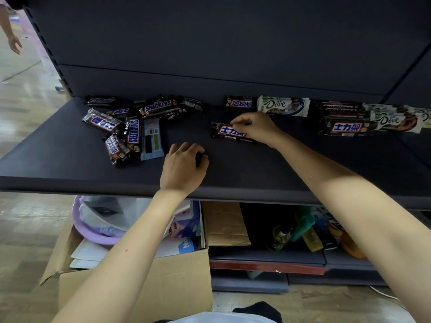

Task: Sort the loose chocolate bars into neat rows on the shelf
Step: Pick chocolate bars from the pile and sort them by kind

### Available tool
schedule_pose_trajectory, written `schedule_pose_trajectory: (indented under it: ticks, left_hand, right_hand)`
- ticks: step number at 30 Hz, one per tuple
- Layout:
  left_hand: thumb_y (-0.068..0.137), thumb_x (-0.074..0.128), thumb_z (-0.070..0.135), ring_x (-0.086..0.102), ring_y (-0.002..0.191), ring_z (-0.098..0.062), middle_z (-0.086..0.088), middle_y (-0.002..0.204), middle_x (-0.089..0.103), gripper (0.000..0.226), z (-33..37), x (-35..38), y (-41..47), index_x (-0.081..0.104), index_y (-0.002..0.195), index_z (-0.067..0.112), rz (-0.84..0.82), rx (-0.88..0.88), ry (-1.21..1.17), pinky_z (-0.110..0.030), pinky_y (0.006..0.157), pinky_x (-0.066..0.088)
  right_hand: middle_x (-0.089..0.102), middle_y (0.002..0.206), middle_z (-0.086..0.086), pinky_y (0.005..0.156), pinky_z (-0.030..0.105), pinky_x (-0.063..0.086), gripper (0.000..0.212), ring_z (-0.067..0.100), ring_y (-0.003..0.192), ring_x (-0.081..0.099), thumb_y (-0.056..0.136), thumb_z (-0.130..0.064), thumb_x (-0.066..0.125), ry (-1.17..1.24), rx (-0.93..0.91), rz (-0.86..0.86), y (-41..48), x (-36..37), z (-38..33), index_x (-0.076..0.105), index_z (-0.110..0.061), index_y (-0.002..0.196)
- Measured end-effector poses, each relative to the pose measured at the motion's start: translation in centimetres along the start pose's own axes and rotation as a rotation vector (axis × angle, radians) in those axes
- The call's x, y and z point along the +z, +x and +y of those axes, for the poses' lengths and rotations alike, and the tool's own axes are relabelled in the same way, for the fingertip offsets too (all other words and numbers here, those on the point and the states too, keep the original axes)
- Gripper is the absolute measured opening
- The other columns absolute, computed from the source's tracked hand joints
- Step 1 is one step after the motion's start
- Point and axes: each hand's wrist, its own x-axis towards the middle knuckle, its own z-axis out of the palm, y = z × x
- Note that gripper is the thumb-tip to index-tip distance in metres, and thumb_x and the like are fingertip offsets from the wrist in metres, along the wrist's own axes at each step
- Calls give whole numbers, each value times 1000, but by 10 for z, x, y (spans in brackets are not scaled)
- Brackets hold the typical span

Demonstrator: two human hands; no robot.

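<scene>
A loose heap of Snickers bars (pixel 130 122) lies at the left of the dark shelf (pixel 256 173), with a light blue bar (pixel 152 138) face down at its right edge. My right hand (pixel 255 128) pinches a Snickers bar (pixel 229 132) flat on the shelf's middle. Behind it, a Snickers bar (pixel 240 103) and a white Dove bar (pixel 283 106) lie side by side at the back. Stacked Snickers (pixel 345 123) and Dove bars (pixel 396 121) sit at the right. My left hand (pixel 184 166) rests curled on the shelf near the blue bar, with nothing visible in it.
Below the shelf stands an open cardboard box (pixel 140 276) holding papers and a lilac basin (pixel 93 229). A lower shelf (pixel 268 255) carries flat cardboard, bottles and packets. Another person's hand (pixel 14 44) shows at the far left over the floor.
</scene>
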Motion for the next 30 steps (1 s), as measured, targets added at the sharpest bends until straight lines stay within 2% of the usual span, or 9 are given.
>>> schedule_pose_trajectory:
  ticks: [6, 13, 16, 18, 21, 23, 25, 27, 30]
  left_hand:
    - [93, 48, 27, 47, 112, -31, -6, 117, 61, 28, 0, 0, 0, 61, 113, 13, -3, 2, 1, -34, 88, 39]
    - [92, 49, 27, 46, 113, -31, -5, 117, 61, 27, 2, -2, -1, 62, 111, 13, -9, 0, -15, -36, 88, 40]
    - [92, 49, 27, 46, 113, -31, -6, 116, 61, 27, 1, -2, -2, 62, 111, 13, -10, 1, -16, -37, 88, 40]
    - [92, 49, 27, 47, 113, -31, -6, 115, 62, 27, 2, -2, -2, 62, 111, 13, -11, 2, -17, -37, 88, 40]
    - [92, 49, 28, 47, 113, -31, -5, 115, 62, 26, 2, -2, -2, 62, 110, 14, -14, 7, -20, -36, 88, 41]
    - [92, 49, 28, 48, 112, -30, -5, 114, 62, 26, 1, -2, -3, 63, 109, 14, -6, 15, -19, -36, 87, 41]
    - [92, 50, 28, 48, 112, -30, -5, 113, 63, 25, 1, -2, -3, 63, 109, 14, 1, 21, -22, -36, 87, 41]
    - [92, 50, 28, 48, 113, -30, -5, 113, 63, 26, 0, -2, -2, 63, 109, 14, -2, 21, -23, -36, 87, 41]
    - [92, 49, 29, 47, 113, -30, -5, 114, 62, 26, 1, -3, -3, 63, 110, 15, -6, 23, -19, -35, 86, 40]
  right_hand:
    - [62, 108, -2, 83, 18, 38, 25, 7, 101, 54, 92, -20, 57, 37, 14, -16, 1, -3, 2, 64, -16, 115]
    - [56, 120, 2, 90, 21, 35, 40, 11, 110, 49, 87, -18, 64, -168, -82, -106, -5, -7, 2, 56, -18, 126]
    - [42, 102, -8, 102, 32, 22, 33, 13, 111, 34, 84, -22, 66, -365, -101, -20, -6, -9, 4, 60, -23, 117]
    - [52, 96, -12, 94, 32, 21, 23, 15, 105, 42, 82, -18, 69, -424, -262, 87, -6, -10, 7, 65, -18, 105]
    - [68, 91, 4, 83, 26, 35, 15, 1, 81, 52, 78, -14, 69, -367, -608, 377, -8, -14, 14, 68, -6, 91]
    - [71, 91, 8, 81, 21, 39, 11, 4, 84, 56, 81, -11, 64, -347, -750, 514, -15, -17, 14, 67, -4, 88]
    - [71, 95, 11, 81, 26, 41, 10, 10, 92, 59, 81, -4, 58, -374, -898, 540, -20, -19, 13, 62, -7, 91]
    - [70, 99, 13, 80, 29, 43, 20, 14, 93, 59, 80, 4, 57, -414, -1017, 496, -23, -20, 14, 56, -10, 94]
    - [63, 106, 13, 84, 26, 47, 20, 17, 94, 57, 83, 4, 59, -397, -1057, 432, -26, -13, 14, 52, -10, 95]
